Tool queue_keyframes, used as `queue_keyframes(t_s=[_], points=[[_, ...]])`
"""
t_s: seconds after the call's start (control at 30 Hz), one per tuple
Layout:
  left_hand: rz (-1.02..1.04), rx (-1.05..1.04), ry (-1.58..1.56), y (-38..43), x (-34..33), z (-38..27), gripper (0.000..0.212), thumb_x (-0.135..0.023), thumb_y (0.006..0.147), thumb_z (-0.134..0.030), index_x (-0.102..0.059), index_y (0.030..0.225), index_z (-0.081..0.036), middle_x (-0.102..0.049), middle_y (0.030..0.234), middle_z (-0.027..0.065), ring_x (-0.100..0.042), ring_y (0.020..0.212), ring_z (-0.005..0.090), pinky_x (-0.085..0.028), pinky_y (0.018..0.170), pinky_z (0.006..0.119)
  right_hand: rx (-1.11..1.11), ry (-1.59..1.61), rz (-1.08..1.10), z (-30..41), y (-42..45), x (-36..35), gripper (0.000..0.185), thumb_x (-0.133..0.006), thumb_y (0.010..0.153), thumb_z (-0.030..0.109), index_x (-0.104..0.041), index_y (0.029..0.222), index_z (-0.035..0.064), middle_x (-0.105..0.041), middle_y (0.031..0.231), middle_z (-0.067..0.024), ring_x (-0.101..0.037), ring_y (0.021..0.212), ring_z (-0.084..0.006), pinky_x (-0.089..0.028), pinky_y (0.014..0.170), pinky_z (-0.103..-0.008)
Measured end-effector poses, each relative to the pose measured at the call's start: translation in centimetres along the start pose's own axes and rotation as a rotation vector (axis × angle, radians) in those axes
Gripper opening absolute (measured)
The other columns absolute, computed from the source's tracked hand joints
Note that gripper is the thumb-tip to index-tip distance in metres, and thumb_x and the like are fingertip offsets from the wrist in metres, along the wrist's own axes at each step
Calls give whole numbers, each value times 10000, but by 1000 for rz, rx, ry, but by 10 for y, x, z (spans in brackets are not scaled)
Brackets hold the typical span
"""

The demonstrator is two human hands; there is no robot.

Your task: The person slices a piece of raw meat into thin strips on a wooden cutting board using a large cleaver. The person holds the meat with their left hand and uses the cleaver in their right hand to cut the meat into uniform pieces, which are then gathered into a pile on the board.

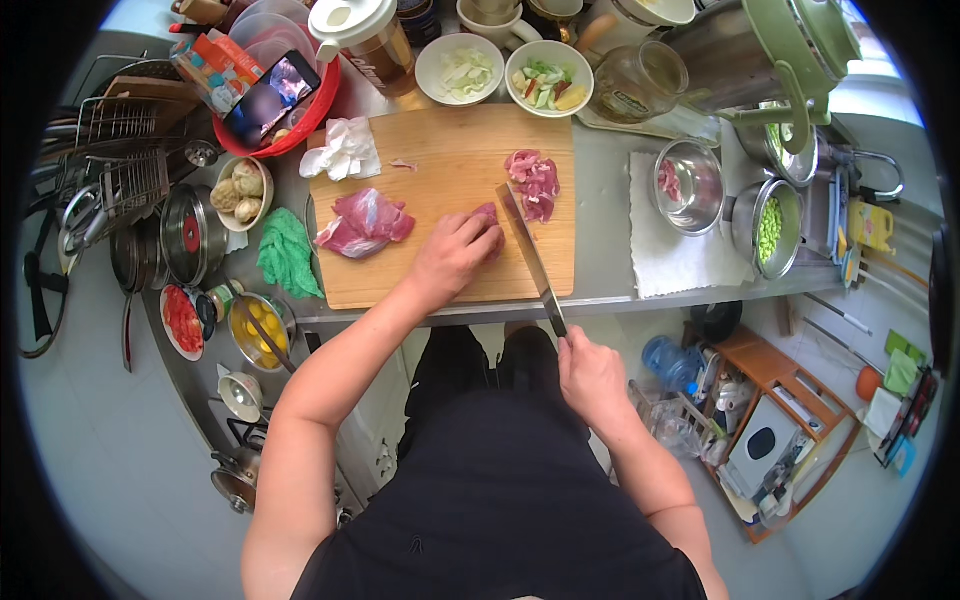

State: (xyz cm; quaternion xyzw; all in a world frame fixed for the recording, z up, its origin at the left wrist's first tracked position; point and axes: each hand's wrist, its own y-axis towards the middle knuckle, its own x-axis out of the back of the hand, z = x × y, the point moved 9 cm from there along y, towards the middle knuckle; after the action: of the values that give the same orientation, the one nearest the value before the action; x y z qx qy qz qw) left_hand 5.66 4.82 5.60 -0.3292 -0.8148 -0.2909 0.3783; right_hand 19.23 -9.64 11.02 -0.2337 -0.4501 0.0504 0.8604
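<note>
My left hand point(459, 251) presses on a small piece of raw meat point(487, 212) on a wooden cutting board point(442, 142), its fingers hiding most of the piece. In my right hand point(591, 367) is the handle of a kitchen knife point(531, 251). The blade crosses the right part of the board, just right of the held piece. Beyond the blade lies a pile of sliced raw meat point(537, 184). A larger chunk of raw meat point(366, 221) rests on the board's left side. Crumpled white paper point(343, 148) sits at the upper left corner.
Bowls of chopped scallion point(550, 79) and a glass jar point(637, 81) stand behind the board. A red basin point(330, 97) with a phone point(274, 97) on it is at the back left. Right are metal bowls point(688, 187); left, a green cloth point(289, 253) and a bowl of egg yolks point(261, 330).
</note>
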Motion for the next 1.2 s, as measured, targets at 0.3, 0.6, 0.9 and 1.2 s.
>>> queue_keyframes(t_s=[0.3,0.6,0.9,1.2], points=[[-73,-101,-22,0,-8,10,280,-656,821,-97,-656,1081,7,-617,1186,142,-593,1060,317,-497,873,398,14,48,-78,20,13,-21,132,-589,958,106,-597,1064,27,-656,720,-216,-636,643,-445,-511,562,-517],[-1,-58,-67,4,-7,13,351,-647,816,-112,-638,1149,0,-587,1270,164,-581,1091,328,-491,902,412,-12,41,-82,18,-3,-25,126,-595,941,79,-579,1055,28,-655,721,-206,-643,635,-424,-515,547,-503],[4,-44,-57,4,-9,14,328,-627,822,-104,-638,1135,-5,-583,1257,160,-578,1117,340,-488,914,427,-20,35,-7,20,8,-21,92,-580,949,88,-557,1014,26,-639,702,-216,-641,651,-431,-515,559,-512],[-45,-26,-124,5,-7,15,304,-680,788,-96,-642,1073,4,-594,1189,160,-586,1088,344,-506,880,420,-8,-14,59,15,21,-23,58,-523,959,72,-541,950,18,-635,655,-231,-649,624,-437,-525,568,-538]])
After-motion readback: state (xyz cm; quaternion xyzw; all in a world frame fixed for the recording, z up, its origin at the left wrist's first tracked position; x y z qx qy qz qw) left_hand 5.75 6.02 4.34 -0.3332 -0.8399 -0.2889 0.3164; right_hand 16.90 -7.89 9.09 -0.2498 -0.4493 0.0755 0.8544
